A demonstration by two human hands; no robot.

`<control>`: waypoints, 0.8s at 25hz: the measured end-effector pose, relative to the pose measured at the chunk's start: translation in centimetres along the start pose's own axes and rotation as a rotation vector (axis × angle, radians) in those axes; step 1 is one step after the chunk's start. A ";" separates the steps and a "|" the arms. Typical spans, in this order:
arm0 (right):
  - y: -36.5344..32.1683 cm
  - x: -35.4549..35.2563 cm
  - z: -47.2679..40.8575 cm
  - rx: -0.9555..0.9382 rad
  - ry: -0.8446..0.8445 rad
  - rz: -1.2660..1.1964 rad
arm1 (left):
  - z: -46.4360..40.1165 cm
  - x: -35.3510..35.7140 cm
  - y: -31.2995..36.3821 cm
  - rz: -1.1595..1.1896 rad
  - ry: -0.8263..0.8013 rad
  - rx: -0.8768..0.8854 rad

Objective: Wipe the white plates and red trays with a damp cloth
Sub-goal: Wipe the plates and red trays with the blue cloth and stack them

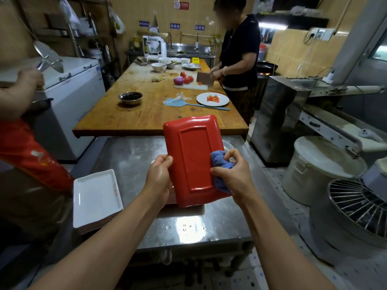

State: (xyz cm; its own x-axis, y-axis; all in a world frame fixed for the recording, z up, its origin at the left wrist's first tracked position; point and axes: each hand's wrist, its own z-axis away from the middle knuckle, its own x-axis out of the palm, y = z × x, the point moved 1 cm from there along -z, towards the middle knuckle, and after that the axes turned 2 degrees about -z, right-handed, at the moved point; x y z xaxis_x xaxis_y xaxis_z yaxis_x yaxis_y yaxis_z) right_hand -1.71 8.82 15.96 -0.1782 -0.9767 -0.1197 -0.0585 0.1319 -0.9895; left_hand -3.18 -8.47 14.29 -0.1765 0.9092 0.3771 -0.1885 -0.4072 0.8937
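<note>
Red tray [193, 155], underside up, over the steel table [134, 155].
Left hand [160, 176] grips its nine-o'clock edge; right hand [232, 174] pinches a blue cloth [219, 162] against its three-o'clock edge.

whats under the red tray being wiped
Below the red tray, by the left hand, edges of a tray stack show on the steel table. The rest is hidden.

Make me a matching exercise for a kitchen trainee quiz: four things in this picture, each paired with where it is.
Things:
1. red rectangular plastic tray
2. blue damp cloth
3. stack of white rectangular plates
4. round white plate of chopped tomato

Places:
A. wooden table
B. right hand
C. steel table's left edge
D. left hand, underside up

Pairs: 1-D, 2-B, 3-C, 4-A
</note>
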 end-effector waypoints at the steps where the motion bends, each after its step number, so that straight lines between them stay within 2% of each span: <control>1: -0.1 -0.3 -0.1 -0.025 -0.019 0.027 | -0.1 -0.4 0.3 -0.086 -0.039 -0.025; 3: -0.6 -1.0 -0.3 -0.086 -0.060 0.082 | -0.4 -1.2 1.6 -0.269 -0.038 0.021; 6: -1.7 -2.1 -0.7 -0.148 -0.163 0.173 | -1.1 -1.5 5.8 -0.613 0.015 0.317; 8: -2.4 -2.7 -0.7 -0.160 -0.250 0.225 | -1.1 -0.7 8.3 -0.818 -0.173 0.366; 10: -3.0 -3.2 -0.7 -0.184 -0.330 0.269 | -0.7 0.0 9.6 -0.912 -0.404 0.230; 11: -3.4 -3.3 -0.7 -0.196 -0.358 0.285 | -0.4 0.2 9.7 -0.902 -0.479 0.178; 13: -3.9 -3.5 -0.8 -0.222 -0.380 0.329 | -0.2 0.3 9.1 -0.836 -0.506 0.144; 16: -4.2 -2.9 -1.2 -0.290 -0.351 0.470 | 0.2 0.2 8.0 -0.727 -0.430 0.163; 20: -4.3 0.0 -1.7 -0.376 -0.262 0.494 | 0.6 0.3 6.9 -0.649 -0.331 0.185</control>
State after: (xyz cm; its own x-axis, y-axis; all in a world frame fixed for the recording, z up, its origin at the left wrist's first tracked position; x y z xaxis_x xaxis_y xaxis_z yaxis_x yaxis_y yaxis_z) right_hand -3.09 8.53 20.35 -0.0306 -0.7888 -0.6139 -0.3774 0.5778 -0.7237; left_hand -3.92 -10.94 20.71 0.2201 0.9521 -0.2122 0.0144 0.2143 0.9767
